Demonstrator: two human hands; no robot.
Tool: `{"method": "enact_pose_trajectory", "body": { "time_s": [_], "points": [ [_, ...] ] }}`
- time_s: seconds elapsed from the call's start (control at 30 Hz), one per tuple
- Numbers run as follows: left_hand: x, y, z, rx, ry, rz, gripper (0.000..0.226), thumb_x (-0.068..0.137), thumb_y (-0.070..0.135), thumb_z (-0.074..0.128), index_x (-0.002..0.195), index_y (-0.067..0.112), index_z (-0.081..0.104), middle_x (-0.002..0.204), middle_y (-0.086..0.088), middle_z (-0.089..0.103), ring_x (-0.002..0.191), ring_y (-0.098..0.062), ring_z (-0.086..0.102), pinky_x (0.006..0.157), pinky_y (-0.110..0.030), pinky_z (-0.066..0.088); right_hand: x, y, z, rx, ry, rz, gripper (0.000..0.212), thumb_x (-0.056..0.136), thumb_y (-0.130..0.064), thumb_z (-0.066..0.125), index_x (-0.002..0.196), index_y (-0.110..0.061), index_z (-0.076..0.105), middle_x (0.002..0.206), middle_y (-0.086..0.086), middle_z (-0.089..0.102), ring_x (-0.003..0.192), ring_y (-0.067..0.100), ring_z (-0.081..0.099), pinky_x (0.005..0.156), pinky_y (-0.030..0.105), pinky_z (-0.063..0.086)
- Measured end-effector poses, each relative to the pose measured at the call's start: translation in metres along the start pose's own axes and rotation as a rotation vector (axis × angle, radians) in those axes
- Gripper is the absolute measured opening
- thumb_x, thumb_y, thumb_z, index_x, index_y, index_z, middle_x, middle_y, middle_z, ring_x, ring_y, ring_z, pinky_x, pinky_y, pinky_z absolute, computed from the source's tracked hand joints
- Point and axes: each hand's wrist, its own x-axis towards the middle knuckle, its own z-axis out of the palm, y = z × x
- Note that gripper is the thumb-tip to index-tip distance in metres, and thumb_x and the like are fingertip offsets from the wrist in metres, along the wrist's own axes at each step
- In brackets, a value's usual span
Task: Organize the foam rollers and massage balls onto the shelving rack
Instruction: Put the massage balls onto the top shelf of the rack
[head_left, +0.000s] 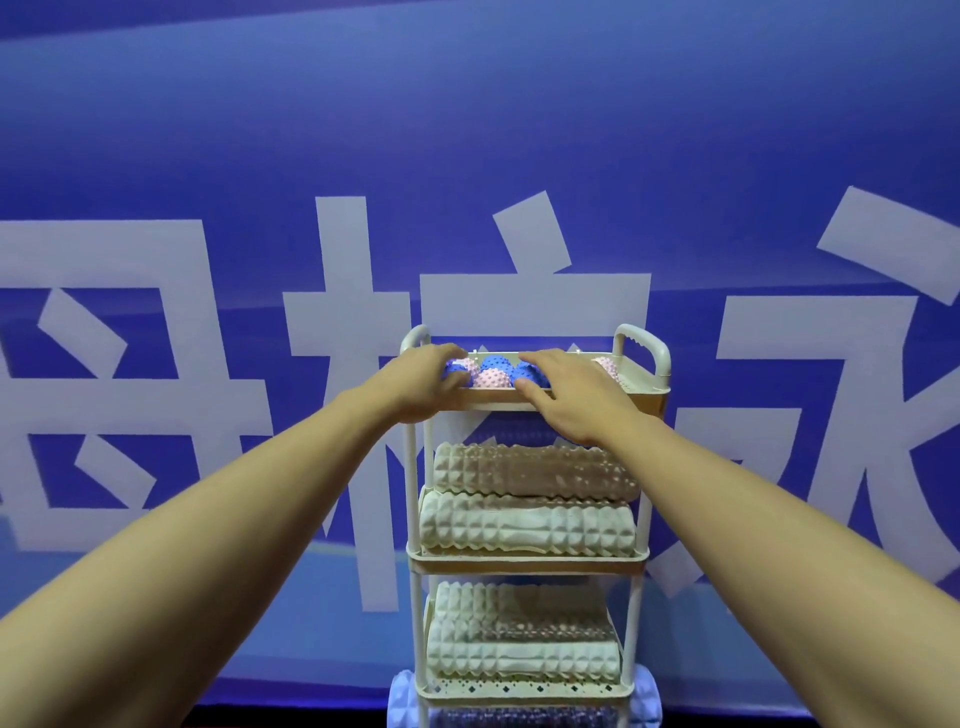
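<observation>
A white three-tier rack (658, 359) stands in front of me. Its top tray holds several spiky massage balls, pink (491, 380) and blue (494, 361). My left hand (415, 379) curls around a blue ball (453, 370) at the tray's left end. My right hand (576, 400) grips another blue ball (531, 375) near the middle, thumb in front. On the middle shelf lie two cream foam rollers (535, 470) (527, 526), stacked, with a blue roller (498, 428) behind them. Two more cream rollers (519, 608) (522, 657) lie on the lower shelf.
A blue banner (467, 156) with large white characters fills the wall right behind the rack. Lavender rollers (405, 699) (647, 693) show at the rack's foot on both sides. A dark blue roller (519, 719) lies under the lowest shelf.
</observation>
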Motion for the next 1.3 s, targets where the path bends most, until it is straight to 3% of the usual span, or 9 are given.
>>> {"method": "enact_pose_trajectory", "body": {
  "time_s": [0.23, 0.33, 0.43, 0.6, 0.77, 0.93, 1.03, 1.13, 1.3],
  "points": [
    [-0.069, -0.006, 0.054, 0.172, 0.299, 0.307, 0.055, 0.102, 0.045, 0.045, 0.15, 0.018, 0.04, 0.157, -0.005, 0.036, 0.144, -0.023, 0.033, 0.117, -0.041, 0.032, -0.057, -0.013, 0.024, -0.013, 0.274, -0.201, 0.049, 0.102, -0.043, 0.046, 0.147, -0.021, 0.046, 0.148, -0.002, 0.048, 0.137, 0.017, 0.042, 0.115, 0.037, 0.032],
    [-0.113, -0.008, 0.103, 0.152, 0.31, 0.267, 0.058, 0.102, 0.049, 0.039, 0.153, 0.021, 0.034, 0.161, -0.004, 0.029, 0.149, -0.021, 0.027, 0.121, -0.041, 0.025, -0.103, -0.015, 0.06, 0.002, 0.28, -0.208, 0.049, 0.1, -0.041, 0.046, 0.144, -0.019, 0.05, 0.146, 0.0, 0.05, 0.134, 0.019, 0.045, 0.111, 0.036, 0.034],
    [-0.16, -0.013, 0.161, 0.134, 0.201, 0.165, 0.061, 0.103, 0.053, 0.03, 0.155, 0.023, 0.028, 0.164, -0.003, 0.023, 0.152, -0.021, 0.019, 0.122, -0.044, 0.021, -0.157, -0.012, 0.109, 0.01, 0.14, -0.128, 0.052, 0.101, -0.046, 0.039, 0.147, -0.021, 0.046, 0.15, 0.001, 0.047, 0.137, 0.022, 0.043, 0.113, 0.041, 0.036],
    [-0.234, -0.023, 0.253, 0.106, -0.015, 0.068, 0.064, 0.101, 0.055, 0.027, 0.154, 0.018, 0.032, 0.163, -0.008, 0.026, 0.15, -0.026, 0.024, 0.122, -0.047, 0.02, -0.254, -0.005, 0.188, -0.022, -0.152, 0.029, 0.064, 0.099, -0.057, 0.028, 0.154, -0.025, 0.036, 0.155, 0.0, 0.041, 0.14, 0.02, 0.039, 0.112, 0.039, 0.035],
    [-0.303, -0.036, 0.341, 0.094, -0.281, 0.052, 0.067, 0.101, 0.055, 0.03, 0.157, 0.017, 0.026, 0.164, -0.011, 0.02, 0.15, -0.029, 0.022, 0.121, -0.05, 0.02, -0.349, 0.008, 0.261, -0.019, -0.388, 0.168, 0.063, 0.099, -0.056, 0.034, 0.154, -0.024, 0.034, 0.152, 0.003, 0.044, 0.136, 0.026, 0.045, 0.107, 0.044, 0.041],
    [-0.358, -0.044, 0.426, 0.061, -0.541, 0.037, 0.076, 0.094, 0.062, 0.016, 0.158, 0.02, 0.021, 0.165, -0.011, 0.015, 0.151, -0.029, 0.019, 0.12, -0.05, 0.021, -0.438, 0.024, 0.319, 0.025, -0.637, 0.368, 0.065, 0.098, -0.057, 0.039, 0.156, -0.03, 0.026, 0.154, 0.001, 0.037, 0.132, 0.029, 0.045, 0.102, 0.045, 0.044],
    [-0.381, -0.046, 0.476, 0.019, -0.7, 0.019, 0.07, 0.099, 0.06, 0.025, 0.158, 0.023, 0.017, 0.166, -0.006, 0.008, 0.151, -0.027, 0.013, 0.118, -0.049, 0.024, -0.487, 0.035, 0.354, 0.078, -0.811, 0.492, 0.07, 0.096, -0.061, 0.041, 0.157, -0.037, 0.016, 0.158, -0.001, 0.027, 0.139, 0.031, 0.035, 0.109, 0.047, 0.04],
    [-0.403, -0.051, 0.53, -0.061, -0.891, -0.009, 0.068, 0.1, 0.059, 0.034, 0.157, 0.032, 0.012, 0.166, 0.004, 0.001, 0.151, -0.025, 0.006, 0.114, -0.055, 0.03, -0.532, 0.044, 0.393, 0.137, -0.926, 0.588, 0.075, 0.093, -0.064, 0.047, 0.156, -0.04, 0.013, 0.156, -0.004, 0.027, 0.139, 0.026, 0.033, 0.106, 0.047, 0.043],
    [-0.435, -0.06, 0.628, -0.139, -1.105, -0.062, 0.081, 0.08, 0.075, 0.027, 0.153, 0.04, 0.017, 0.162, 0.002, 0.015, 0.148, -0.029, 0.015, 0.118, -0.053, 0.024, -0.601, 0.054, 0.458, 0.224, -1.08, 0.754, 0.084, 0.089, -0.066, 0.054, 0.157, -0.04, 0.013, 0.159, -0.002, 0.022, 0.142, 0.031, 0.027, 0.107, 0.047, 0.041]
  ]
}}
